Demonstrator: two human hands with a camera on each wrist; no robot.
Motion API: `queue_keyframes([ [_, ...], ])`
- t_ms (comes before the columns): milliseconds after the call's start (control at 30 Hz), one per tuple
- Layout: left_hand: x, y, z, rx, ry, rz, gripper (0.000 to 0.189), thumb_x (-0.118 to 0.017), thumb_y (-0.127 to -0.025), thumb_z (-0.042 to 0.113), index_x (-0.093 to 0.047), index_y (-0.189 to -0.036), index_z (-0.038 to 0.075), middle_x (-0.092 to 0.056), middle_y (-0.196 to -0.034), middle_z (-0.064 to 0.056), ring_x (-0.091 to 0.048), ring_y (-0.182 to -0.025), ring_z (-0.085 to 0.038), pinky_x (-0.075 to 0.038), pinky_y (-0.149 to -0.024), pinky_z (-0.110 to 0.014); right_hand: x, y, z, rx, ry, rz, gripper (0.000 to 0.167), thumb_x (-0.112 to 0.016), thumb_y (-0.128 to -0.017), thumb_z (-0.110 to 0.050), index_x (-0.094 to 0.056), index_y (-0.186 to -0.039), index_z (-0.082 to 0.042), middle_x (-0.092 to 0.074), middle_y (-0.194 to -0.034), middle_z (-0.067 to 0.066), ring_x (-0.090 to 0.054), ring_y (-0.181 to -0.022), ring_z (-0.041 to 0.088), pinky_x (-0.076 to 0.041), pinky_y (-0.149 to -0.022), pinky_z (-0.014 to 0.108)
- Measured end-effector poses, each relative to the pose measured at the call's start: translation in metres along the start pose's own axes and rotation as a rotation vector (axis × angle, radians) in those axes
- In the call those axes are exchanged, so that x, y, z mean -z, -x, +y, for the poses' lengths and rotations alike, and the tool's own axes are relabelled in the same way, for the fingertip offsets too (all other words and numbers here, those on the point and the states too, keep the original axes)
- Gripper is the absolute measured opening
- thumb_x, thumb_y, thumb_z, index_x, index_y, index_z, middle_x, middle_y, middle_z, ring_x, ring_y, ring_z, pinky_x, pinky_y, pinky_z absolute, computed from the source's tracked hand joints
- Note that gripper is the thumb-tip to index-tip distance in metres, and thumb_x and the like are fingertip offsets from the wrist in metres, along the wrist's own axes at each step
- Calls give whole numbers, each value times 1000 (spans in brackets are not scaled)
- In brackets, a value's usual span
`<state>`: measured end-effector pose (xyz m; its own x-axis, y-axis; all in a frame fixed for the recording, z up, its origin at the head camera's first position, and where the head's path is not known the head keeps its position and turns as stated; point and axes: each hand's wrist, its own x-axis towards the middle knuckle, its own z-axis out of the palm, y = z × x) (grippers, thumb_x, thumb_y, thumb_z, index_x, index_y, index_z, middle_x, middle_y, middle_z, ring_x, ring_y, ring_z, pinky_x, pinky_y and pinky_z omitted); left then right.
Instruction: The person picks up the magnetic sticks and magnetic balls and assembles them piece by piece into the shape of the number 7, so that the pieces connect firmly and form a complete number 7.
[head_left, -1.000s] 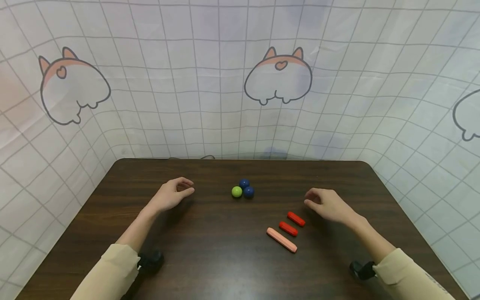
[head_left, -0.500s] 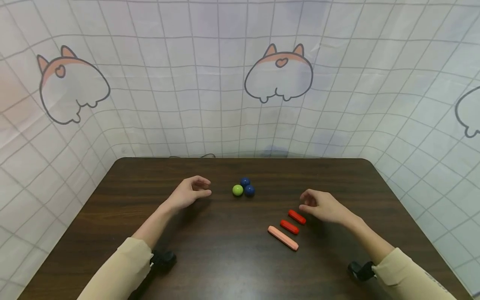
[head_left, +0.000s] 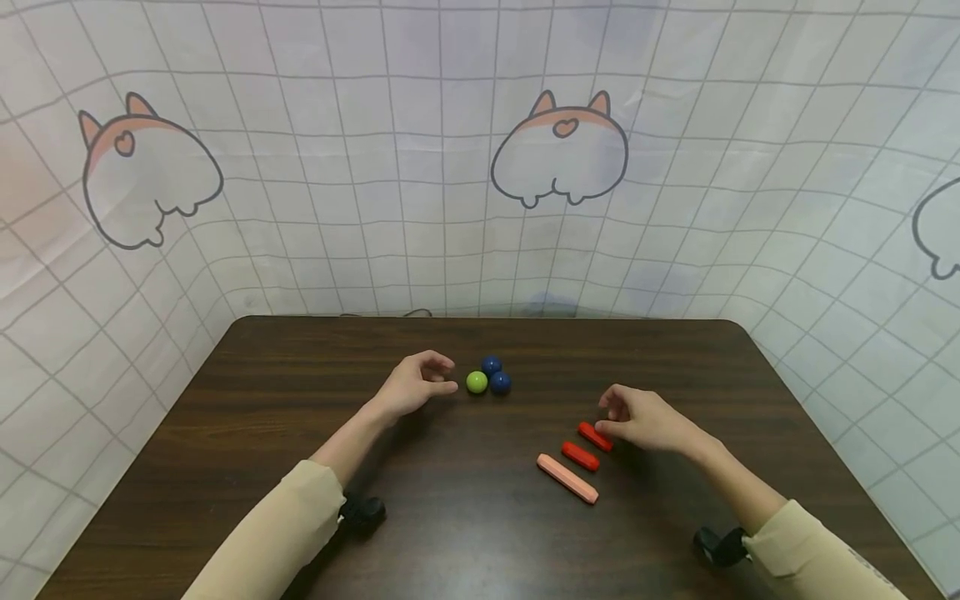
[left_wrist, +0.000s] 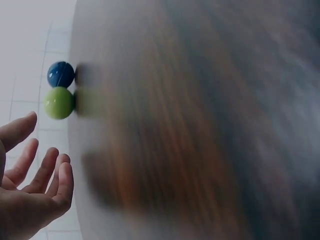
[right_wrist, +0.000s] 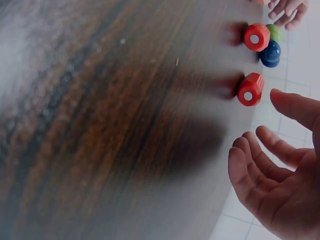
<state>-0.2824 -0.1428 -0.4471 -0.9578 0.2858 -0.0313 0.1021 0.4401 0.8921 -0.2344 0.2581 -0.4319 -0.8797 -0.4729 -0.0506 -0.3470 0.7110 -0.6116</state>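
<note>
My left hand point(head_left: 411, 385) hovers just left of a green ball point(head_left: 476, 382), its thumb and fingers apart with nothing between them. Against the green ball sit two dark blue balls point(head_left: 500, 382). On the other side, my right hand point(head_left: 651, 419) is over the far red stick point(head_left: 595, 436); the right wrist view shows a gap between the fingers and that red stick point(right_wrist: 250, 90). A second red stick point(head_left: 581, 456) lies nearer, and then a longer peach stick point(head_left: 567, 478). Pale round discs mark the ends of the red sticks.
Everything lies on a dark wood-grain table point(head_left: 450, 533). Behind and beside it hangs a white gridded cloth point(head_left: 375, 208) with cartoon animal drawings. Black devices sit at both wrists, below beige sleeves point(head_left: 273, 525).
My left hand has moved right, closer to the green ball. My right hand has shifted slightly left and down toward the far red stick. The balls and sticks have stayed in place.
</note>
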Motion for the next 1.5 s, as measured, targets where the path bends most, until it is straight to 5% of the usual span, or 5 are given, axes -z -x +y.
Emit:
queue_keyframes([
  [600,-29,-19,7,9,-28,17,36,-86,-86,14,-69,-117,6,-67,-116,-8,-60,-105,-25,-50,-84,-37,-4,1,-1,-36,-37,-52,36,-79,-92,-23,-60,-111,0,-57,-84,0,-53,-73,17,-45,-64,30],
  [1167,-32,-21,7,6,-57,6,31,-84,-88,13,-69,-114,6,-69,-105,-6,-61,-95,-21,-50,-79,-34,-7,0,-4,-16,-41,-68,32,-81,-90,-19,-62,-109,-1,-57,-86,0,-54,-77,17,-45,-65,29],
  [1500,-28,-17,9,1,-93,-13,32,-85,-86,13,-70,-113,6,-66,-102,-5,-61,-95,-21,-50,-80,-34,-6,-4,-5,10,-8,-83,16,-78,-91,-11,-67,-102,-5,-59,-84,-2,-55,-75,15,-46,-65,29],
])
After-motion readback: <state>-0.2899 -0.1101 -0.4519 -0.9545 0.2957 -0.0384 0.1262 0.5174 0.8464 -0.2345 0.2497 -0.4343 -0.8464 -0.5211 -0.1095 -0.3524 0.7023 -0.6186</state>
